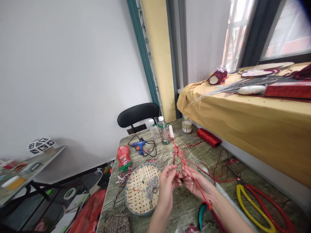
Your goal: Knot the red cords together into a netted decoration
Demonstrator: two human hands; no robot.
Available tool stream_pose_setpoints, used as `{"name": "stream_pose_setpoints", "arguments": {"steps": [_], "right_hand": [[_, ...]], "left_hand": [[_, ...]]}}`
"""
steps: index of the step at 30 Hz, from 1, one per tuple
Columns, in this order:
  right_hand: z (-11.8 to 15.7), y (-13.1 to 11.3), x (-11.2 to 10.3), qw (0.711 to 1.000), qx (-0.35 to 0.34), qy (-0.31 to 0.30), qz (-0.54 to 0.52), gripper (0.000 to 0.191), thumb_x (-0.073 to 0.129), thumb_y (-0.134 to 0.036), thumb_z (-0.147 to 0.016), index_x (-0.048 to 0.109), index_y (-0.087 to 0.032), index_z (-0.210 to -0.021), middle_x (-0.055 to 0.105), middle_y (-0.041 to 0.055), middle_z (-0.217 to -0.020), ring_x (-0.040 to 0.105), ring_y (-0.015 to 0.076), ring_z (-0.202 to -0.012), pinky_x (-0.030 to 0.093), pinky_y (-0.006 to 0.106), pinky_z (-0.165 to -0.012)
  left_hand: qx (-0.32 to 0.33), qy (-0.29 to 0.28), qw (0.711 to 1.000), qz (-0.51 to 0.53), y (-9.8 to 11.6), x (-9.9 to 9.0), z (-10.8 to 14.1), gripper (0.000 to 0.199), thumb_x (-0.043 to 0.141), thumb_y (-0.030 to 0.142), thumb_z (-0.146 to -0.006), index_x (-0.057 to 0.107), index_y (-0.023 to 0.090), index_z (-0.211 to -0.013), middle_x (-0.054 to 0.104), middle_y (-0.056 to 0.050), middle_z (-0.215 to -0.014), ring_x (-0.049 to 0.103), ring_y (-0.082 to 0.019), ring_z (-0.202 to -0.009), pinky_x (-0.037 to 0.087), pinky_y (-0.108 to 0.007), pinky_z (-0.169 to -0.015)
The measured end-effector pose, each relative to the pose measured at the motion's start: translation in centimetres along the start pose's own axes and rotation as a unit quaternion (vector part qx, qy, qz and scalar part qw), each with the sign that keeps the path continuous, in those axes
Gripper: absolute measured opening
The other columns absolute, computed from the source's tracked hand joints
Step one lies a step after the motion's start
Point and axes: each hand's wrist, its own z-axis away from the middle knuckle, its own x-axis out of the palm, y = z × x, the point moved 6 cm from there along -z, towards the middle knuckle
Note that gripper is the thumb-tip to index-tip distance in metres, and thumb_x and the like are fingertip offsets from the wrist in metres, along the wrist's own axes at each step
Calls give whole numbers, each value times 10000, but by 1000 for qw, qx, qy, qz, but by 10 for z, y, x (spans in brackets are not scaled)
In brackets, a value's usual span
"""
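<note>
My left hand [169,179] and my right hand [196,183] meet over the table, both with fingers pinched on red cord [179,152]. Loops and knots of that cord bunch just beyond my fingertips. One strand runs taut from the bottle side past my fingers to a knot over my right wrist. A small dark bit shows between the hands, too small to name. Left of my left hand lies a round woven bamboo tray [136,194] holding a heap of small metal rings [152,187]. Near my right forearm lie large scissors [257,204] with one yellow and one red handle.
A blue glue gun [139,145], a red pouch [123,156], a green-labelled bottle [164,131], a white thread spool [171,132], a jar [187,125] and a red thread spool [209,137] stand or lie farther back. A yellow-draped ledge [233,116] borders the right; a black chair [138,114] is behind.
</note>
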Motion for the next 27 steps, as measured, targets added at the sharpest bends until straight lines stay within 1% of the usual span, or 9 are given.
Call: {"name": "stream_pose_setpoints", "arguments": {"steps": [5,12,17,21,27], "right_hand": [[0,-1,-5,1000,-1,3,-10,161,654,-93,-644,589,-123,-789,531,-34,-613,422,2,-472,361,95,-465],[1,5,2,998,18,-30,-60,126,637,-68,-659,578,-104,-764,527,-30,-601,435,-1,-473,379,83,-472],[-2,10,1,994,36,-43,-98,85,610,-61,-690,565,-100,-750,515,-30,-588,429,-6,-455,369,71,-444],[-2,10,1,992,34,-61,-108,74,591,-48,-703,558,-95,-749,521,-25,-591,424,-8,-456,367,71,-445],[1,8,5,992,23,-68,-100,72,575,-62,-711,550,-107,-761,496,-38,-567,403,2,-459,363,81,-453]], "left_hand": [[-3,0,1000,-1,0,-1,0,209,506,240,-736,485,117,-904,557,-21,-645,506,-83,-529,398,-207,-519],[-4,1,1000,-6,-3,-4,-1,209,505,241,-739,486,118,-906,552,-19,-645,492,-73,-509,399,-205,-511],[3,3,1000,-4,-2,-4,0,209,510,248,-738,490,117,-899,551,-23,-658,494,-75,-526,412,-209,-521],[1,5,1000,-4,-1,-4,-1,208,515,243,-734,491,114,-896,549,-24,-659,489,-73,-519,415,-211,-518],[4,7,1000,3,-1,-5,2,212,522,247,-731,497,117,-896,549,-25,-657,492,-73,-527,411,-206,-521]]}}
